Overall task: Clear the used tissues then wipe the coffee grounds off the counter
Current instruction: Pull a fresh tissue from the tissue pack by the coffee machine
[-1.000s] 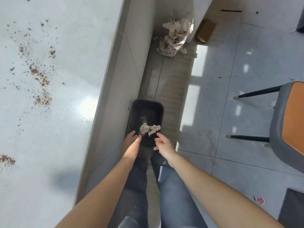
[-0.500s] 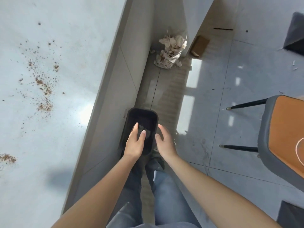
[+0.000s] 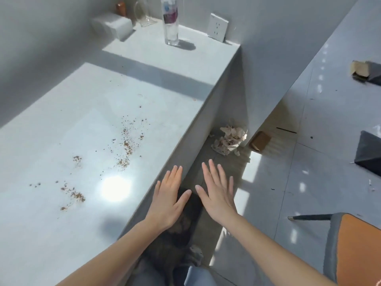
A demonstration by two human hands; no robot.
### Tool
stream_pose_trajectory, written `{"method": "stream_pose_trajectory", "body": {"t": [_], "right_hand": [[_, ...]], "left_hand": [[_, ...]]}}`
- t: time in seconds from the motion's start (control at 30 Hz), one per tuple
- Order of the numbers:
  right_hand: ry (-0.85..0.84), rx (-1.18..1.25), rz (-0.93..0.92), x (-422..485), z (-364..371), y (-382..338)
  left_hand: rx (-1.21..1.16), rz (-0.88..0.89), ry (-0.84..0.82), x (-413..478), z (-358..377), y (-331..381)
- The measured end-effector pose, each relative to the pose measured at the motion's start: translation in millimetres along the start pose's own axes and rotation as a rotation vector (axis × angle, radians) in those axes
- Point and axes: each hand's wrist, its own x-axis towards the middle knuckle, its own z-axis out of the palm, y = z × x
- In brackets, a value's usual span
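Observation:
Brown coffee grounds (image 3: 126, 147) lie scattered across the pale counter (image 3: 61, 129), with more specks (image 3: 75, 194) nearer me. My left hand (image 3: 168, 200) is flat and empty, fingers spread, over the counter's front edge. My right hand (image 3: 218, 193) is also spread and empty, just to its right above the floor. Under and between the hands is a dark bin (image 3: 186, 221) on the floor, mostly hidden; something pale and crumpled shows dimly inside it. A heap of crumpled tissues in a clear bag (image 3: 229, 140) stands on the floor by the counter's far corner.
At the counter's back stand a clear bottle (image 3: 171, 23), a white box (image 3: 112, 25) and a wall socket (image 3: 218, 27). A cardboard box (image 3: 260, 140) lies on the floor. A grey-and-orange chair (image 3: 356, 248) is at the right, with dark objects (image 3: 369, 153) beyond it.
The tissues dropped from my hands into the bin. Both hands then opened flat and lifted away from it. My view swung up from the floor onto the counter.

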Motion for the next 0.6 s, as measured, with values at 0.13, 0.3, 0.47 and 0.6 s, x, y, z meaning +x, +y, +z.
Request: {"method": "stream_pose_trajectory", "body": {"t": [0.13,0.3,0.47,0.6], "right_hand": [[0.074,-0.095,-0.167,21,-28,-47],[0.136,-0.143,-0.388,38,-38,-135],[0.162,-0.061,-0.626,25,-34,-243],[0.153,0.056,-0.818,-5,-26,-343]], "left_hand": [[0.141,-0.045,0.142,-16,-53,-5],[0.230,-0.076,0.330,-51,-125,-16],[0.296,-0.113,0.502,-109,-191,-34],[0.319,-0.137,0.646,-173,-244,-57]]}}
